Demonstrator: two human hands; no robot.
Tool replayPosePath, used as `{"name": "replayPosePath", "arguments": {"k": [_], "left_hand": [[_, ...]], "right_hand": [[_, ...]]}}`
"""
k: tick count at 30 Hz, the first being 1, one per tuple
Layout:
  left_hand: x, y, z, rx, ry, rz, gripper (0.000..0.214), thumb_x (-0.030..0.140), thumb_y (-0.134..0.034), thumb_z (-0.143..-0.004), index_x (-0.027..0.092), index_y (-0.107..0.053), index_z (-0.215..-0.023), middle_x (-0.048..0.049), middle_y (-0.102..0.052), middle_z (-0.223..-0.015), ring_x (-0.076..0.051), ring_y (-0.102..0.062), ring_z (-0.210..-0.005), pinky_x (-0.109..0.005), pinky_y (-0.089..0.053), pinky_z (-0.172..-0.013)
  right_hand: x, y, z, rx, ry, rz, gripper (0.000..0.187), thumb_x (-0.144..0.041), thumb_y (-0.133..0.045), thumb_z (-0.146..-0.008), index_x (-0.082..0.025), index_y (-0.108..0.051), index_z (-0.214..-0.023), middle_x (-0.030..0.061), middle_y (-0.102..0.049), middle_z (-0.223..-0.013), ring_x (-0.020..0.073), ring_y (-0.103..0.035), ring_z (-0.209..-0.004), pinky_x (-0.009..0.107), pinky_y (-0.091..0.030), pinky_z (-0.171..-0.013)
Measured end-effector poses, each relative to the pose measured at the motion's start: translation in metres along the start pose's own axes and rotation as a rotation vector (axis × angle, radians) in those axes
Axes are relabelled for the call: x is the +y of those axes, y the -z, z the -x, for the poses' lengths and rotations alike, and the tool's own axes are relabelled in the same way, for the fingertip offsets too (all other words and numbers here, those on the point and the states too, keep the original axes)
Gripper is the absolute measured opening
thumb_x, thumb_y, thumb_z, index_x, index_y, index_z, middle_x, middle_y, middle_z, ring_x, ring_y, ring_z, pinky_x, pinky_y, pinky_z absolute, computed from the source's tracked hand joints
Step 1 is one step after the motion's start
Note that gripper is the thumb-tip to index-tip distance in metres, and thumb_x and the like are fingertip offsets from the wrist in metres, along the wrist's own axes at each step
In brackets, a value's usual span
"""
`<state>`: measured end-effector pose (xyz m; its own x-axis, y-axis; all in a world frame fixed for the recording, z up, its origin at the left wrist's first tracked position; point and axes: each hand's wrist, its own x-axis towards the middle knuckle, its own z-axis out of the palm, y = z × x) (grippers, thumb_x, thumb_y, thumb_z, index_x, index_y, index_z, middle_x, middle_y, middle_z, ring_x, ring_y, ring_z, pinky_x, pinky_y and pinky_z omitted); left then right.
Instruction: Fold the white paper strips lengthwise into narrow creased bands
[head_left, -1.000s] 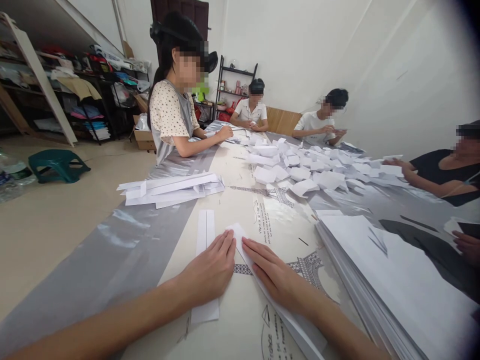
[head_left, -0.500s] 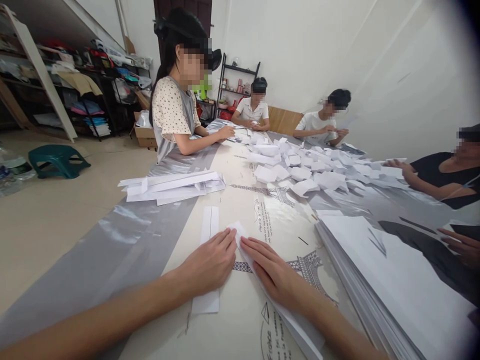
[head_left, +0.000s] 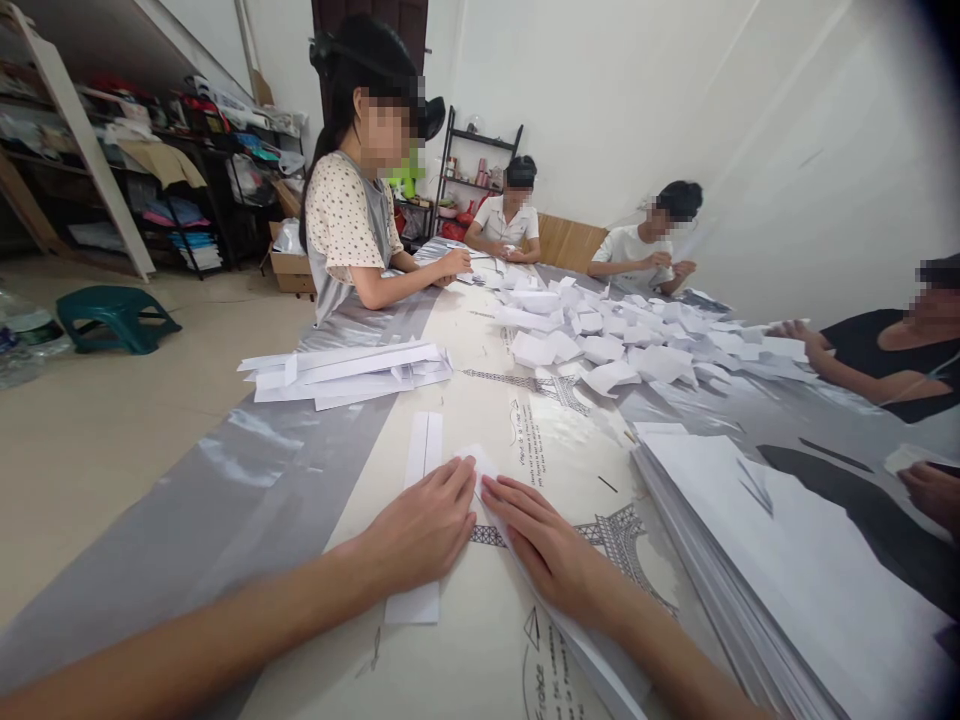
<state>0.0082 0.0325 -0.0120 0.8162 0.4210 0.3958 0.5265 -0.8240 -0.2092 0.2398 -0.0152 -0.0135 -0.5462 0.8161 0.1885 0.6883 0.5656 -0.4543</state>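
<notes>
A long folded sheet of white paper lies slantwise on the table under my right hand. My left hand has its fingers pressed together, their tips on the paper's far corner; its thumb is hidden. Across from it, my right hand is closed over the same paper, fingers held together along the upper part. The two hands' fingertips are close but apart. Partly beneath my left hand and wrist lies a narrow folded paper strip with a dark line down it.
A pile of folded strips lies beyond my left hand. To the right stands a thick stack of white paper, with many folded paper pieces farther back. Several people sit or stand around the table. A green stool is on the floor.
My hands have barely moved; the left fingertips are slightly more drawn together at the paper's corner. At the right edge, another person's hand has shifted and holds something pale.
</notes>
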Motion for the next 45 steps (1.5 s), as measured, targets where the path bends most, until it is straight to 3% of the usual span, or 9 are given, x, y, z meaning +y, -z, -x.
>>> {"name": "replayPosePath", "arguments": {"k": [4,9,17,25,32,38,42,45], "left_hand": [[-0.003,-0.010,0.003,0.065,-0.007,0.074,0.038,0.015,-0.035,-0.104,-0.001,-0.065,-0.123,-0.0234,-0.063,-0.136,-0.030,-0.055,-0.133,-0.042,-0.042,-0.113],[-0.007,-0.015,0.007,0.040,0.092,0.219,0.039,0.017,-0.038,-0.104,0.003,-0.061,-0.131,-0.0197,-0.061,-0.142,-0.028,-0.052,-0.139,-0.039,-0.050,-0.111],[-0.009,-0.016,0.006,0.026,0.027,0.198,0.037,0.014,-0.038,-0.102,0.001,-0.057,-0.131,-0.0239,-0.062,-0.137,-0.032,-0.057,-0.133,-0.048,-0.048,-0.112],[-0.011,-0.004,-0.001,-0.032,0.042,0.206,0.030,0.020,-0.033,-0.107,0.013,-0.057,-0.124,-0.0154,-0.064,-0.123,-0.029,-0.061,-0.119,-0.046,-0.050,-0.099],[-0.013,-0.002,-0.002,-0.077,0.031,0.164,0.031,0.023,-0.033,-0.108,0.012,-0.056,-0.125,-0.0146,-0.064,-0.121,-0.030,-0.057,-0.123,-0.044,-0.047,-0.099],[-0.041,0.001,-0.009,-0.109,0.030,0.269,0.022,0.030,-0.047,-0.104,0.016,-0.064,-0.106,-0.0108,-0.068,-0.115,-0.025,-0.065,-0.107,-0.041,-0.047,-0.102],[-0.050,-0.001,-0.012,-0.117,0.061,0.227,0.031,0.043,-0.056,-0.100,0.014,-0.067,-0.096,-0.0129,-0.070,-0.112,-0.028,-0.067,-0.104,-0.045,-0.047,-0.105],[-0.046,-0.004,-0.010,-0.119,0.081,0.201,0.037,0.048,-0.061,-0.097,0.012,-0.068,-0.100,-0.0175,-0.069,-0.118,-0.032,-0.066,-0.111,-0.045,-0.050,-0.103]], "right_hand": [[0.000,0.000,0.001,0.017,-0.017,-0.007,0.052,-0.023,-0.035,-0.109,-0.030,-0.033,-0.160,0.0014,-0.040,-0.164,0.0238,-0.033,-0.153,0.052,-0.038,-0.124],[-0.001,0.000,0.002,0.032,-0.016,-0.007,0.052,-0.022,-0.036,-0.109,-0.029,-0.035,-0.160,0.0026,-0.039,-0.164,0.0238,-0.035,-0.152,0.051,-0.039,-0.123],[0.003,0.002,0.000,0.036,0.021,-0.024,0.053,-0.016,-0.035,-0.107,-0.026,-0.037,-0.159,0.0056,-0.043,-0.161,0.0236,-0.038,-0.150,0.051,-0.041,-0.122],[0.003,0.003,-0.001,0.038,0.025,-0.068,0.054,-0.016,-0.035,-0.107,-0.031,-0.034,-0.160,0.0030,-0.043,-0.162,0.0219,-0.037,-0.151,0.051,-0.040,-0.122],[0.008,0.002,-0.001,0.112,-0.021,-0.117,0.049,-0.015,-0.043,-0.103,-0.027,-0.051,-0.149,0.0058,-0.053,-0.154,0.0226,-0.049,-0.143,0.048,-0.046,-0.118],[-0.021,-0.003,-0.004,0.118,-0.012,-0.204,0.026,-0.018,-0.055,-0.100,-0.025,-0.075,-0.117,0.0054,-0.073,-0.128,0.0205,-0.069,-0.119,0.040,-0.057,-0.105],[-0.044,-0.002,-0.004,0.087,0.060,-0.209,0.024,-0.020,-0.060,-0.098,-0.023,-0.074,-0.118,0.0061,-0.072,-0.130,0.0208,-0.065,-0.124,0.038,-0.057,-0.105],[-0.046,0.003,-0.003,0.029,0.111,-0.202,0.025,-0.024,-0.061,-0.098,-0.023,-0.073,-0.120,0.0062,-0.070,-0.134,0.0221,-0.059,-0.132,0.040,-0.054,-0.108]]}}
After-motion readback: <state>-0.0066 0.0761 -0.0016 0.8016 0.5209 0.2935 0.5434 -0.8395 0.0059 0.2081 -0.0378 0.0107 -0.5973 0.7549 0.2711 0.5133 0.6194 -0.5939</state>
